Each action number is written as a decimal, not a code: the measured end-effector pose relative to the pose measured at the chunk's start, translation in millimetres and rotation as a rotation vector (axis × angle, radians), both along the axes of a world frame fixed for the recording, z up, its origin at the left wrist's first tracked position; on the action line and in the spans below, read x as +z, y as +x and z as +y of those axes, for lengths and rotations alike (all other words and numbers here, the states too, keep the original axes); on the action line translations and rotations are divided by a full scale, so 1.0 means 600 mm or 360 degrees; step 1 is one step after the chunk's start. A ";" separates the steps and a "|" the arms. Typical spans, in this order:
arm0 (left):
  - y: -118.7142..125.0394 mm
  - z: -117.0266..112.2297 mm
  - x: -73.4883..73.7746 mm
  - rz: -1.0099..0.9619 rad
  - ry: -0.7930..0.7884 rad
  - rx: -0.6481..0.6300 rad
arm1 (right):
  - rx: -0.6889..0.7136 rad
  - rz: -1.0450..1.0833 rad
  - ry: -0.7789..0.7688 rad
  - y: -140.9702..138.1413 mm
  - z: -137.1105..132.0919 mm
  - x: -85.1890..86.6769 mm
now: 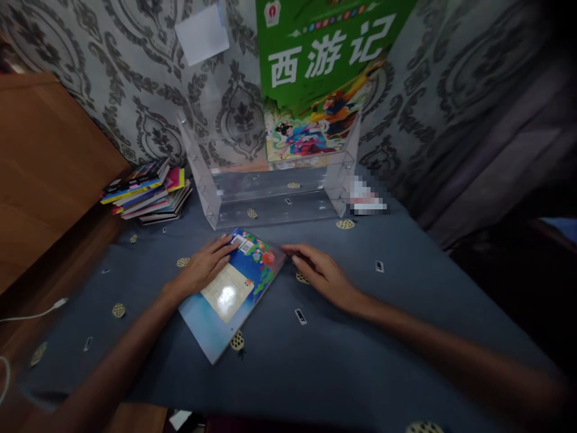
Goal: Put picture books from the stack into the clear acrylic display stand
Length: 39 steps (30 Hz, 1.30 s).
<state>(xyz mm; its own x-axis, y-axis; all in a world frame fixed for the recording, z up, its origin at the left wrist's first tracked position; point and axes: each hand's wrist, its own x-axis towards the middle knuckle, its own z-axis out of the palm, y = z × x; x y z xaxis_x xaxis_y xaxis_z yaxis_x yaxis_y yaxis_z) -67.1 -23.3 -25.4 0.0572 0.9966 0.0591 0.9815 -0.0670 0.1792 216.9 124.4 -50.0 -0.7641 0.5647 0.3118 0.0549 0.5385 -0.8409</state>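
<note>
A blue picture book lies at a slant on the table, its barcode side up and its glossy cover catching the light. My left hand rests flat on the book's upper left part, fingers stretched out toward the barcode. At the book's right corner is my right hand, its fingers extended and the tips touching or very near the corner. Behind the book stands a clear acrylic stand. On its right half leans a green book with large white Chinese characters and cartoon figures.
A stack of books sits at the back left of the dark blue tablecloth. Right of the stand is a blurred-out white item. A white cable runs by the left edge. Patterned wallpaper and a white paper are behind.
</note>
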 end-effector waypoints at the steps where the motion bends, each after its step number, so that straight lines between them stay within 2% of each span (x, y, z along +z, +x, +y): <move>1: 0.002 0.020 0.002 0.0052 -0.0011 -0.0104 | -0.0028 0.0004 0.0012 0.003 0.005 -0.001; 4: 0.018 0.068 0.009 0.0226 0.0013 -0.0290 | -0.0111 -0.0003 0.0005 0.017 0.019 -0.007; 6: 0.045 0.085 0.013 0.0315 0.0080 -0.0244 | -0.0129 0.0000 -0.0044 0.028 0.027 -0.009; 9: 0.114 0.085 0.017 0.0299 0.0202 -0.0063 | -0.0116 0.0043 -0.0119 0.040 0.030 -0.010; 12: 0.185 0.072 0.018 0.0217 0.0273 -0.0078 | -0.0101 0.0061 -0.0127 0.045 0.028 -0.004; 15: 0.221 0.063 0.015 0.0294 0.0276 -0.0061 | -0.0090 0.0042 -0.0105 0.048 0.025 0.004; 23: 0.208 0.062 0.002 0.0164 0.0331 -0.0070 | -0.0051 0.0012 -0.0126 0.056 0.019 0.017; 39: 0.205 0.059 0.002 0.0031 0.0342 -0.0079 | -0.0021 0.0014 -0.0083 0.057 0.018 0.014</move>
